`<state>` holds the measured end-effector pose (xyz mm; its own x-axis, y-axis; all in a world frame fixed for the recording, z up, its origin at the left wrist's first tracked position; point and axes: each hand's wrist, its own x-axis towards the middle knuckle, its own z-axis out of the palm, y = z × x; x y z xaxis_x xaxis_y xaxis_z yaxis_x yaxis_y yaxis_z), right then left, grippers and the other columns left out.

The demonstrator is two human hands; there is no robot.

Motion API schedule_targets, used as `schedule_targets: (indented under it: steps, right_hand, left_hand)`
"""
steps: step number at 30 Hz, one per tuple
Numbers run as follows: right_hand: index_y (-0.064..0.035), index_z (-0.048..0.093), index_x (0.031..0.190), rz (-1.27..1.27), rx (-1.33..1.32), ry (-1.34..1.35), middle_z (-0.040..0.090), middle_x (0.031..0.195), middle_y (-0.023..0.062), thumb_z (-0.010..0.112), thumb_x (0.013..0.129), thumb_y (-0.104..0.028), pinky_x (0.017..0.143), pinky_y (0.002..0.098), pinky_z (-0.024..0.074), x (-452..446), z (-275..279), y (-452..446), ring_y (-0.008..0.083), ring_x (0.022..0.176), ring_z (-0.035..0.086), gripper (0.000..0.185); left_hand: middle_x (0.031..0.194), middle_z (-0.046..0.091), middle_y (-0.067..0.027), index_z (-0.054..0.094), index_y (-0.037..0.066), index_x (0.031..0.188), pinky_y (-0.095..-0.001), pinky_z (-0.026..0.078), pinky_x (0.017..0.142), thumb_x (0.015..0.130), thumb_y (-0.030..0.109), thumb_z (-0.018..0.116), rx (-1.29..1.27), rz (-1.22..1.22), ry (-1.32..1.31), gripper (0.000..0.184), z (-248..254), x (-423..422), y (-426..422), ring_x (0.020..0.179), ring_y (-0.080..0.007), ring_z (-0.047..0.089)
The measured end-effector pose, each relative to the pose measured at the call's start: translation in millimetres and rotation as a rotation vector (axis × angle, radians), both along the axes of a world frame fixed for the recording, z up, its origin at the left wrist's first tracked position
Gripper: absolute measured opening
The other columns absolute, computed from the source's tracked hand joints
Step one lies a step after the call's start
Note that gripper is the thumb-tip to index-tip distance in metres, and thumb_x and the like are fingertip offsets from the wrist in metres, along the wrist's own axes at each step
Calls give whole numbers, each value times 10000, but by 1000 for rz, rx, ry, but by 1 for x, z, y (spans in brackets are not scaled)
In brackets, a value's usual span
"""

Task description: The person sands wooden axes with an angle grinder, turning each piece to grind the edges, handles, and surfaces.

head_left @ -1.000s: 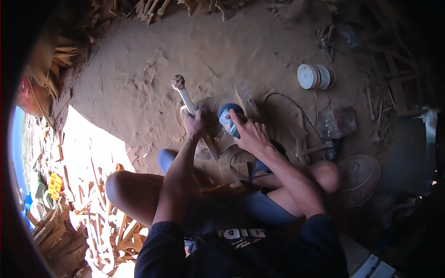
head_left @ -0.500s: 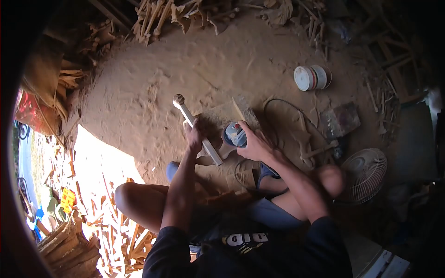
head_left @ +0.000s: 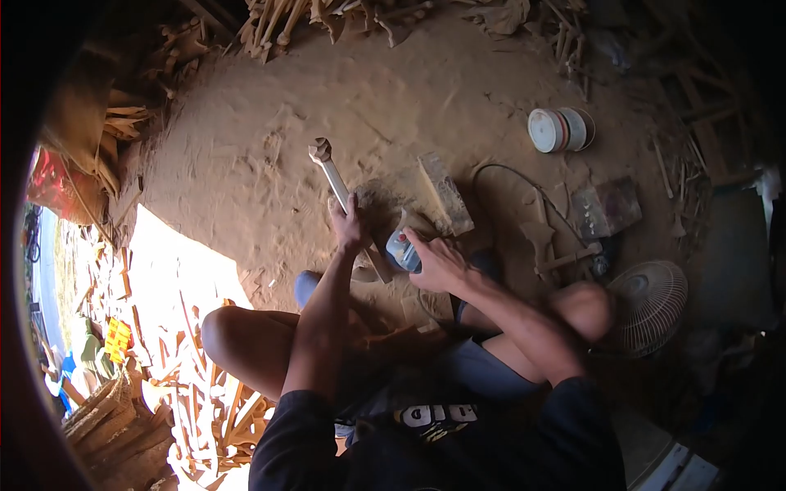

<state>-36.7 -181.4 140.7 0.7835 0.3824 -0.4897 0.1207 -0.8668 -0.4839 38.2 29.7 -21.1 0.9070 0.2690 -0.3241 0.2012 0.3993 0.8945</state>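
Observation:
My left hand (head_left: 350, 229) is closed around the middle of a long, squared wooden piece (head_left: 333, 181) with a carved knob at its far end. It lies at a slant, its lower end pointing toward my lap. In my right hand (head_left: 442, 266) is a blue-grey power tool that looks like an angle grinder (head_left: 402, 249), gripped by its body with a red spot near the top. The tool sits just right of the wooden piece, apparently apart from it; its working face is hidden. Beyond both hands a rough wooden block (head_left: 446, 196) rests on the dusty ground.
A white bucket (head_left: 547, 131) lies on its side at the upper right. A dark cable (head_left: 532, 186) curves over the ground near a stained box (head_left: 607, 208). A fan (head_left: 651, 307) stands by my right knee. Wood scraps (head_left: 205, 409) pile up at lower left.
The wooden piece has turned slightly about its length, and its knob has shifted up. The power tool has moved a little left and down, closer to the wood.

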Motion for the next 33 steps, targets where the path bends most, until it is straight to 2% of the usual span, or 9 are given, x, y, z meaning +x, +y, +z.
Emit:
schedule_targets:
  steps: [5,10,13,14,17,23,29,33]
  right_hand:
    - [-153,274,1560,18,3,-5,643,1188,314,696,788,-235,985,657,451,2,0,3,508,1112,623,883]
    - [-143,281,1555,41,-30,-11,658,1175,308,731,781,-256,969,648,468,0,-4,8,488,1119,632,902]
    - [-120,323,1533,94,-74,-167,698,1021,288,765,779,-267,889,587,524,-3,-6,9,488,981,670,887]
    - [-130,320,1537,99,-90,-182,700,1017,281,771,780,-259,884,592,523,-3,-7,9,481,981,673,890]
    - [-155,315,1546,105,-132,-222,706,1009,264,783,784,-232,875,603,519,-4,-9,8,460,981,681,897]
    - [-179,309,1557,128,-201,-272,710,994,246,785,796,-184,864,584,525,7,-11,9,421,977,692,898]
    - [-210,257,1581,187,-226,-295,702,953,257,809,789,-185,828,556,527,19,-10,11,409,920,705,966]
    - [-249,214,1598,176,-200,-391,694,930,255,814,788,-199,811,561,526,26,-23,5,412,909,706,1009]
  left_hand:
    - [577,411,53,448,148,887,-265,325,378,1053,276,569,58,11,-27,243,-4,0,2,428,-77,402]
    - [571,411,61,454,155,876,-261,331,375,1050,323,571,117,-5,-43,268,-11,2,4,424,-69,409]
    - [566,406,66,456,161,881,-261,328,368,1053,341,564,229,-5,-38,272,-25,6,6,417,-66,402]
    - [566,406,66,456,161,884,-262,329,369,1055,340,559,276,-5,-34,269,-31,7,7,418,-67,402]
    - [614,451,44,500,98,892,-269,362,433,1033,341,594,133,-14,-14,296,-15,3,5,491,-70,440]
    - [614,445,50,493,110,909,-261,351,421,1035,352,592,184,-24,-11,291,-22,5,8,481,-67,434]
    - [577,415,59,440,166,873,-254,352,387,1050,361,566,79,-45,-3,292,-4,2,4,436,-71,419]
    - [603,430,57,461,148,907,-252,334,403,1052,321,568,68,-34,13,250,-12,2,5,452,-66,423]
